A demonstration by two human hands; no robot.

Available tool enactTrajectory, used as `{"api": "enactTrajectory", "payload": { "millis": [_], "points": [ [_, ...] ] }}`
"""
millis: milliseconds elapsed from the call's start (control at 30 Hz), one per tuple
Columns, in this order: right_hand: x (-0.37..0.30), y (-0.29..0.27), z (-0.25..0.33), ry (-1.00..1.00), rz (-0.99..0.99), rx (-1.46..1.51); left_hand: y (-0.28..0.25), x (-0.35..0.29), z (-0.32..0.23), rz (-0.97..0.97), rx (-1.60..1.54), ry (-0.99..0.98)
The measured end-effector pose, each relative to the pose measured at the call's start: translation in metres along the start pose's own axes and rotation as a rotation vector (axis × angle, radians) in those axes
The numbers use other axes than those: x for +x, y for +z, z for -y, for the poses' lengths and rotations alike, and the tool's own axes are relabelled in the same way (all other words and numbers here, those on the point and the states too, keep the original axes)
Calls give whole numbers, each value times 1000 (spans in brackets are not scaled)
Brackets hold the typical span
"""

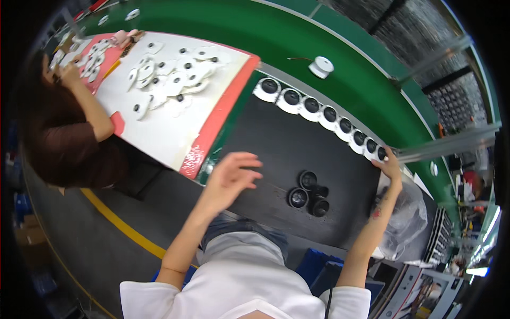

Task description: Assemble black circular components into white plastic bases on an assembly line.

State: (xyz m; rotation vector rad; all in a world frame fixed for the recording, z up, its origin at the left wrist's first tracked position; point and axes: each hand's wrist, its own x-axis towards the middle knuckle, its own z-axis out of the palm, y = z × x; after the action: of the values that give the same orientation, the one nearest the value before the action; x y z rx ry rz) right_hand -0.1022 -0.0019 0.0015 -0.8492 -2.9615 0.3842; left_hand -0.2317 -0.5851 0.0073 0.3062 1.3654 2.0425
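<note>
White cases (309, 115), eight of them, each with a round black cup on it, stand side by side in a curved row along the far edge of a dark work table (281, 149); counted from the middle of the view, the row runs from 12 o'clock round to 3 o'clock. The right hand (392, 170) is at the 3 o'clock end of that row, its thumb and fingers bent about the last case; whether they grasp it or only touch it, I cannot tell. The left hand (228, 175) is just off the middle toward 8 o'clock, raised, its fingers spread and loosely curled, with nothing in them.

At 4 o'clock on the dark table sits a small group of black cups (298, 197), bunched close together. A clear plastic bag (406, 212) lies toward 4 o'clock too, farther out. At 1 o'clock, on a green belt (361, 85) beyond the row, is a round white piece (321, 67) with a thin wire (299, 59) beside it. Between 10 and 11 o'clock, white parts (178, 80) with dark dots lie scattered on a white table (164, 138), and at 9 o'clock another person (64, 143) in a dark top is at its edge, arm bent.
</note>
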Motion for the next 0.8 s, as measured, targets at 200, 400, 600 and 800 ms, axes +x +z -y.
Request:
{"api": "enactTrajectory", "payload": {
  "millis": [200,400,600,800],
  "points": [
    [-5,4,28,-43,-70,86,-79,18,-18,-595,587,278],
    [-13,-1,30,-30,-59,134,-200,38,-30,-1095,1289,608],
    [-12,-2,23,-24,-34,122,-261,38,-23,-1143,1430,568],
    [-15,-9,25,63,-30,27,-262,38,-16,-1021,1366,370]
  ]
}}
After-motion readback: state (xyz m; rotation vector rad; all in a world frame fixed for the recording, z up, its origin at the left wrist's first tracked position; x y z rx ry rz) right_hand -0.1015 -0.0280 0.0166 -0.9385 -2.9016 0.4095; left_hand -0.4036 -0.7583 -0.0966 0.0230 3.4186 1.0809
